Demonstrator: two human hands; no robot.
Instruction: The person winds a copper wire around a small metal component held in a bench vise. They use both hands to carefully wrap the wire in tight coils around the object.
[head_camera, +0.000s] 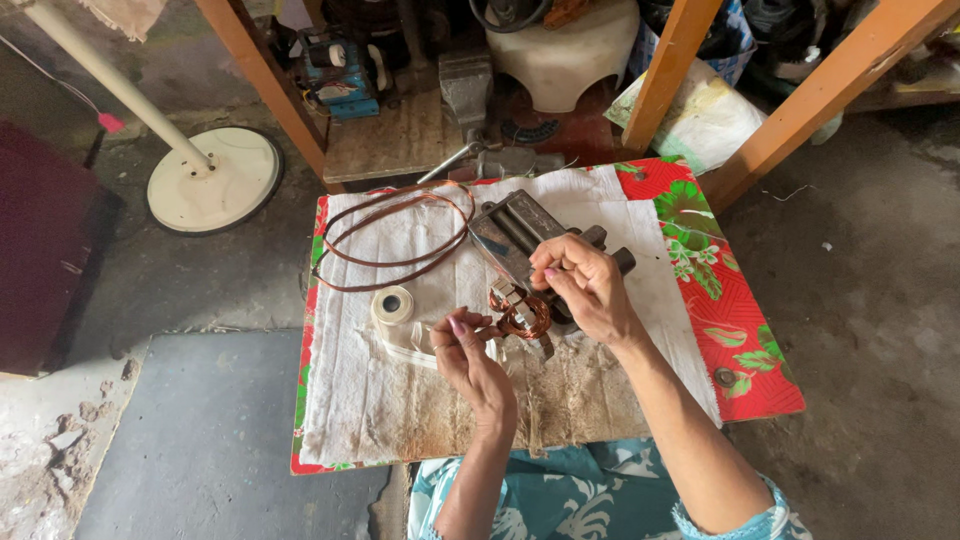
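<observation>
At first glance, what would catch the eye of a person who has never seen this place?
First, the two hands at the middle of the small table: the right hand rests on a dark metal motor part, and the left hand pinches white tape beside a copper wire coil. Next, the bright red flowered tablecloth at the right edge, and the loops of brown wire lying on the white cloth at the upper left.
</observation>
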